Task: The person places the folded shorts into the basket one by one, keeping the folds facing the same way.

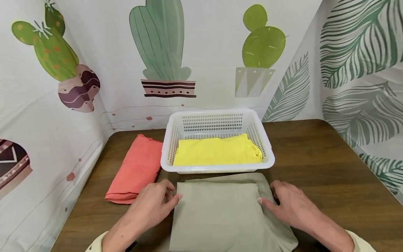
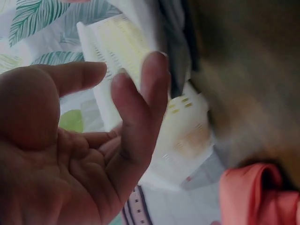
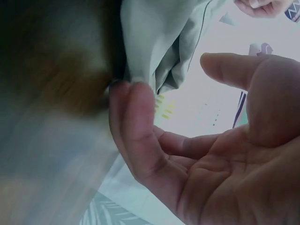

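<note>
Cloth [image 1: 217, 213], greyish, folded, between both hands [image 1: 154, 203] [image 1: 291, 204]

The left hand [image 1: 152, 203] and right hand [image 1: 290, 203] sit apart, fingers loosely bent, thumbs pointing inward

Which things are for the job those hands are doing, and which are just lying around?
For the job:
grey cloth, between left hand and right hand

Just there, some perhaps for later:
yellow cloth, inside white basket
red cloth, left of white basket
cactus-print backdrop
</note>
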`<state>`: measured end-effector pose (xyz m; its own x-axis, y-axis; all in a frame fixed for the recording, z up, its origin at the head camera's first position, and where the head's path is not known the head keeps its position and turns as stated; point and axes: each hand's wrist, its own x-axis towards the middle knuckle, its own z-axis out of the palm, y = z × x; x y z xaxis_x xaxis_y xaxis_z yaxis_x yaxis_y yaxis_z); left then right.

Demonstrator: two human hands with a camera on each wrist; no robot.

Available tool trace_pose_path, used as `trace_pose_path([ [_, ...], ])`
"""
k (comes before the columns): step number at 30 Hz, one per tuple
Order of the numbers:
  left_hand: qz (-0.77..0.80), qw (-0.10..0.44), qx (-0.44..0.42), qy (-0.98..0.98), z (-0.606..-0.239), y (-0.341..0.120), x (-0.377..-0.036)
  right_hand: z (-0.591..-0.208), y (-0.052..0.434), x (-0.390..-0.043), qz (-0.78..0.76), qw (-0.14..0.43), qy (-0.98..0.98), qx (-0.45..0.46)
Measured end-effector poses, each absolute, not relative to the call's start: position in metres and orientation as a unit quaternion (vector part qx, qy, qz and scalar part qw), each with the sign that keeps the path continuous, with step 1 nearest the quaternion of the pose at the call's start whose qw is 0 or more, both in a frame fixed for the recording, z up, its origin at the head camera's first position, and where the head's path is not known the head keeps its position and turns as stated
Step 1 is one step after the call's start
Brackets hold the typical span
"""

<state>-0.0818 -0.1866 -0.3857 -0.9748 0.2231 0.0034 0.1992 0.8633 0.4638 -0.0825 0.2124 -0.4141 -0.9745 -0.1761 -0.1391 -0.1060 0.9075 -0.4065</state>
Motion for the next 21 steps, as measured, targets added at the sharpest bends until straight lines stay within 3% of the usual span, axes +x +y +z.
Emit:
trace_pose_path([
  [13,0.321,0.165,0.038,0.932,-0.396,-0.192,-0.099,-0.405,0.223,-0.097,-0.264,0.142,0.953,-0.053],
  [21,0.414,0.252,0.018,0.875,-0.398,-0.196,-0.104,-0.408,0.234,-0.105,-0.418,0.252,0.873,-0.008],
])
